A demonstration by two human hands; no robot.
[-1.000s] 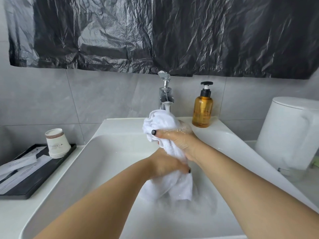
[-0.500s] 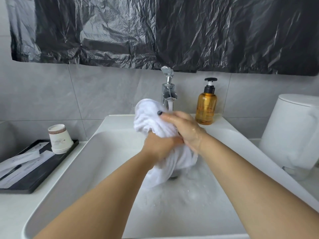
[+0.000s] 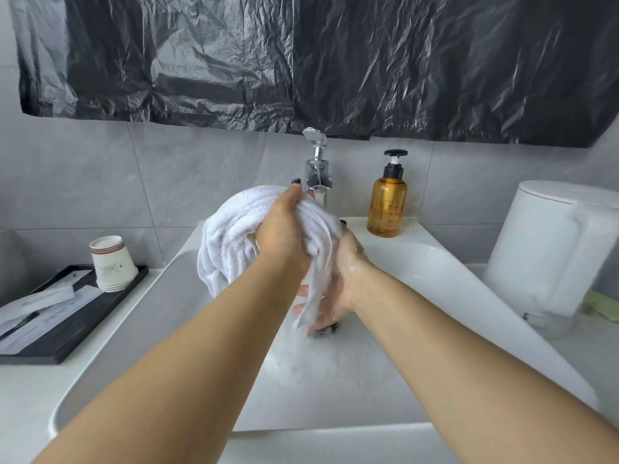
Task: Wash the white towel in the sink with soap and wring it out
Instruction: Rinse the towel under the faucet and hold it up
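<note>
Head view shows the white towel (image 3: 234, 236) bunched into a thick, ropey wad held up over the sink (image 3: 469, 296), just in front of the faucet (image 3: 316, 175), with a narrower tail hanging down toward the drain. It looks soaked and soft: limp, folding wherever it is not supported, probably heavy with water and slick from suds (foam lies on the basin floor beneath it). The left hand (image 3: 281, 229) is curled over the top of the wad, fingers wrapped round the gathered folds near their highest point. The right hand (image 3: 338, 279) sits lower and behind the hanging tail, fingers partly curled about it; motion blur there keeps me from saying how tightly it holds. For wringing, my judgement is that the best holds are well apart along the twisted length, one at the bulky upper part and one near the lower tail, since a grip on loose outer folds would only slip and shed the cloth. Beyond the towel, an amber soap bottle (image 3: 387, 205) stands on the sink ledge right of the faucet. On the table to the left are stacked paper cups (image 3: 112, 262) on a black tray (image 3: 67, 326); a white lidded bin (image 3: 552, 249) stands to the right.
</note>
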